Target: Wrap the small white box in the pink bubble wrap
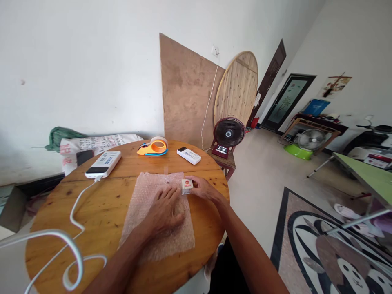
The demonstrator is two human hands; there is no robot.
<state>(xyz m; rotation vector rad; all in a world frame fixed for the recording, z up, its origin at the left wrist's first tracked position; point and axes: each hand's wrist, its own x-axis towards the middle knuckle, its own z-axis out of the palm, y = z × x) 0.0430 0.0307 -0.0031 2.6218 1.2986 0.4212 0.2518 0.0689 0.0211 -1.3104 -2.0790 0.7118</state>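
Observation:
A pinkish sheet of bubble wrap [159,253] lies flat on the round wooden table [92,212]. My left hand [163,208] rests on it, palm down, with the fingers stretched forward. By the sheet's upper right edge, my right hand [203,188] grips a small white box [187,186] with a red mark on top. The box is just right of my left fingertips; whether it touches the table I cannot tell. Behind the sheet stands an orange and blue tape dispenser [154,147] with a roll of tape.
A white power bank [104,164] with a white cable [73,208] sits at the left. Another white device [189,155] lies near the table's back edge. A dark red fan [229,134] stands on a stool [228,162] beyond, before boards leaning on the wall.

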